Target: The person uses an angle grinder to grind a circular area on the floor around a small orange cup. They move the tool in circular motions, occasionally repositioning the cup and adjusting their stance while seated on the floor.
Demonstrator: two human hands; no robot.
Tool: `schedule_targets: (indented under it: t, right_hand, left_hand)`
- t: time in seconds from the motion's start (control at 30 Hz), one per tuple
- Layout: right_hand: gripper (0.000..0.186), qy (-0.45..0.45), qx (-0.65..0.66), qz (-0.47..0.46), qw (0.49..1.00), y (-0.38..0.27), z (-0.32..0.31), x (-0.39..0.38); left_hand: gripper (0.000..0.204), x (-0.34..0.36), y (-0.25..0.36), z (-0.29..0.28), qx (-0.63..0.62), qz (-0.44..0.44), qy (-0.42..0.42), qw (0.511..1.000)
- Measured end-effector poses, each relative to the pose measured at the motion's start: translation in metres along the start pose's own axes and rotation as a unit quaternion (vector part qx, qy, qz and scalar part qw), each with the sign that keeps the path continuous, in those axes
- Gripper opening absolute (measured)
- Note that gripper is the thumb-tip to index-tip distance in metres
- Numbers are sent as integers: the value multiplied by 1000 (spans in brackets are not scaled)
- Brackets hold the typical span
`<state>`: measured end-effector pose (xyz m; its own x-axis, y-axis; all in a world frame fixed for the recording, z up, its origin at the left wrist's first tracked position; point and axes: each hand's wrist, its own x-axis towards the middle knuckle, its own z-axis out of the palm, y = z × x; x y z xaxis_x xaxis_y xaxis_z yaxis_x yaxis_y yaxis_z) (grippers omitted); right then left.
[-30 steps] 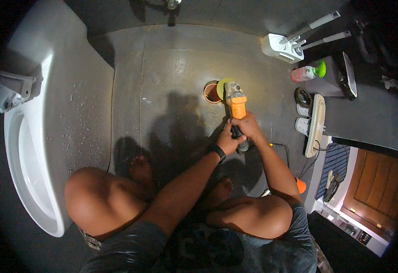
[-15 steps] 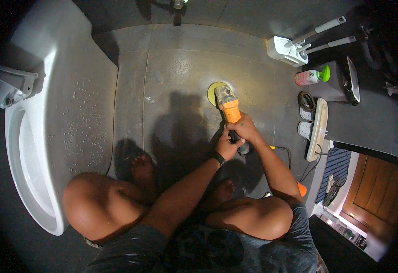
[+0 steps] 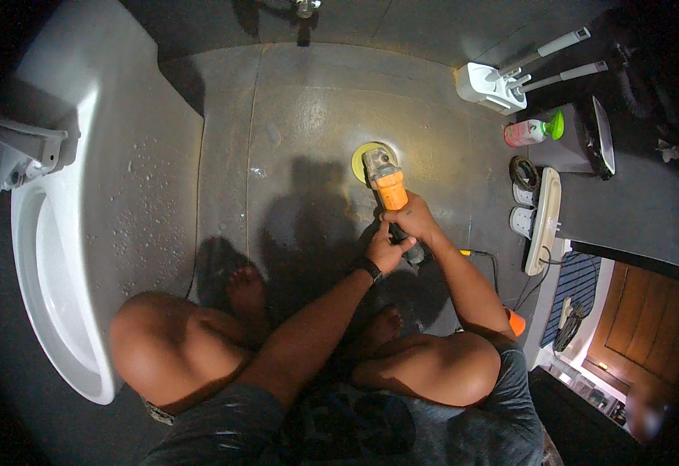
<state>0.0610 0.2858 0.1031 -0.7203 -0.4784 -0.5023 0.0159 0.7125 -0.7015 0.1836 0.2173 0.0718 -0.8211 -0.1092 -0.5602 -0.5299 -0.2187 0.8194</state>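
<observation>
- Dark grey floor (image 3: 301, 113) gleams under a patch of light, with a white basin (image 3: 22, 248) along the left and a white brush holder (image 3: 481, 87) toward the far right.
- Out ahead of the person's bare feet (image 3: 248, 287), an orange angle grinder (image 3: 391, 190) is held low, its yellowish disc (image 3: 360, 165) over the floor; from where I stand I can't tell if they touch.
- Right hand (image 3: 412, 217) has its fingers wrapped round the grinder's body; the left hand (image 3: 388, 251), just behind, grips the dark rear part.
- I'd judge the step in hand as working the disc at that one spot; whether it spins, I can't tell.
- To my eye, the next move calls for a firm two-handed hold, a steady disc angle and the black cord (image 3: 496, 268) kept clear.
</observation>
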Motion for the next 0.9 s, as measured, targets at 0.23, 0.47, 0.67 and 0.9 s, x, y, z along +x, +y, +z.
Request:
schedule_targets:
  t: [0.23,0.47,0.67,0.9]
  right_hand:
    - [47,19,5,-4,1000,3,0,5]
    - [50,18,10,6,1000,13,1,9]
    - [44,9,33,4,999,2,-2,4]
    - [43,18,62,24,998,3,-2,5]
  left_hand:
    - [89,6,2,-2,32,7,-2,999]
    - [89,11,-8,1,52,21,9,998]
    - [86,11,-2,-1,56,28,11,998]
    - [75,26,-16,1,13,59,-14,998]
